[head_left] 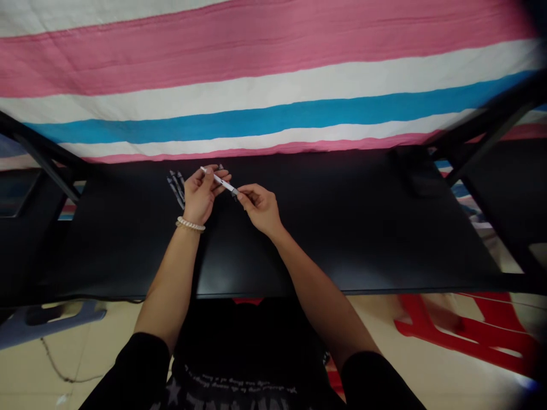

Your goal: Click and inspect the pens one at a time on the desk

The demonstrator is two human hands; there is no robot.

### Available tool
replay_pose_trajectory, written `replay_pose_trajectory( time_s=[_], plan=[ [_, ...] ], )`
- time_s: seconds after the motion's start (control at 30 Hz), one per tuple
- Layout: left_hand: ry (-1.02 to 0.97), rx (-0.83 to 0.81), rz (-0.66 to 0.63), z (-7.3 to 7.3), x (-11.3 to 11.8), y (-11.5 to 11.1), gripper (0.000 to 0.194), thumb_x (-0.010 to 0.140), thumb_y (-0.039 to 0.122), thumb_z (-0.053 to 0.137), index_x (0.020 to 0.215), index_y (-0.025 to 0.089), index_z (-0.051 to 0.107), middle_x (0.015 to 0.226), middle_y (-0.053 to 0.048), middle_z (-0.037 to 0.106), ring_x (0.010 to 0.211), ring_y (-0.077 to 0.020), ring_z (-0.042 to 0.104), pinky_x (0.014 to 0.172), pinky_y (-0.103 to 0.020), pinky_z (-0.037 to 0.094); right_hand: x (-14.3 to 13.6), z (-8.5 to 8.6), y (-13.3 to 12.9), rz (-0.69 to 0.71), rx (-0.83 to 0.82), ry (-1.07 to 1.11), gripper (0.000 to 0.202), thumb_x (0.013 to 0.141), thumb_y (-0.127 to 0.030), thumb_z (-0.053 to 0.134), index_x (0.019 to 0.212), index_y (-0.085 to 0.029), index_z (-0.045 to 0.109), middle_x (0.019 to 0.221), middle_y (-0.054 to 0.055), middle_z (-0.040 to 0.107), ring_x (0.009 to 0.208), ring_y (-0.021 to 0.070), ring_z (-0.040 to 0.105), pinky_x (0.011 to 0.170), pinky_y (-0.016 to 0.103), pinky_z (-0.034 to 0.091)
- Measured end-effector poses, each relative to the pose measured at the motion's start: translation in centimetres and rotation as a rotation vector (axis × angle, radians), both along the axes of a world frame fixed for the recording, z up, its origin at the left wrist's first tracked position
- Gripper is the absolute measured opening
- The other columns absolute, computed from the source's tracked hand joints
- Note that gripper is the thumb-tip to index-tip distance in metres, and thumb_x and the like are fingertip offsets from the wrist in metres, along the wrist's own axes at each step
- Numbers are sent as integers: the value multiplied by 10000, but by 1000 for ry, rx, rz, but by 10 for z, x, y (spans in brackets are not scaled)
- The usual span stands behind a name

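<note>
A white pen (pixel 223 183) with a grey end is held slantwise between my two hands, above the black table. My left hand (pixel 201 193), with a beaded bracelet (pixel 190 224) at the wrist, pinches its upper white part between thumb and fingers. The grey lower end is gripped in the fingertips of my right hand (pixel 261 207). Several dark pens (pixel 176 188) lie side by side on the table just left of my left hand, partly hidden by it. Another dark pen tip (pixel 221 167) shows behind my left fingers.
The black tabletop (pixel 363 228) runs wide to both sides. A striped cloth (pixel 273 85) hangs along its far edge, and black metal frames (pixel 491 125) stand at either end. A dark object (pixel 415 171) lies back right. Below are a red stool (pixel 465 330) and a blue-grey stool (pixel 55 322).
</note>
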State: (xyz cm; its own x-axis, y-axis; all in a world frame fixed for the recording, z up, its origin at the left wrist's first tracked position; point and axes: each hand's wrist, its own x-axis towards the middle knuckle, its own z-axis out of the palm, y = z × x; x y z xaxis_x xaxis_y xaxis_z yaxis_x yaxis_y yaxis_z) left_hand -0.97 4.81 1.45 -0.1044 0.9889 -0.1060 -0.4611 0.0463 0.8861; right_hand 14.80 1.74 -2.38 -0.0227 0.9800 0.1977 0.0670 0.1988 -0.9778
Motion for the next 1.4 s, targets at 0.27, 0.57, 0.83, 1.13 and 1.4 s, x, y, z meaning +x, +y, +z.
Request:
replay_pose_trajectory(
  time_s=[0.27,0.57,0.83,1.13,1.4],
  plan=[
    [-50,65,24,-3,6,-1,111,933,302,678,928,193,701,979,-96,769,968,-200,750,882,-315,591,2,6,1,97,-165,194,428,857,-615,648,852,-194,724,670,8,688,476,103,578,452,243,492],
    [-103,78,109,-8,14,-2,142,901,324,725,866,197,671,984,-81,763,1005,-202,749,958,-351,560,5,5,3,-60,-46,119,394,799,-540,759,1082,-267,747,951,56,726,837,192,711,727,352,624],
    [-140,94,97,-8,14,-2,127,905,311,718,875,201,662,980,-67,766,992,-190,747,958,-343,562,6,7,4,-58,-63,191,360,834,-575,702,962,-243,749,840,47,724,742,171,698,674,331,613],
    [-152,90,101,-9,13,-2,173,866,349,760,890,210,661,950,-61,753,1058,-210,731,955,-347,567,5,8,3,-48,-108,165,439,841,-615,670,980,-205,742,724,25,712,560,133,658,503,270,563],
    [-155,98,229,-12,0,5,137,893,326,727,900,207,658,999,-73,747,1099,-221,717,950,-334,568,7,13,1,-49,-89,236,351,794,-515,767,948,-200,760,750,35,738,618,164,711,584,326,630]
  ],
)
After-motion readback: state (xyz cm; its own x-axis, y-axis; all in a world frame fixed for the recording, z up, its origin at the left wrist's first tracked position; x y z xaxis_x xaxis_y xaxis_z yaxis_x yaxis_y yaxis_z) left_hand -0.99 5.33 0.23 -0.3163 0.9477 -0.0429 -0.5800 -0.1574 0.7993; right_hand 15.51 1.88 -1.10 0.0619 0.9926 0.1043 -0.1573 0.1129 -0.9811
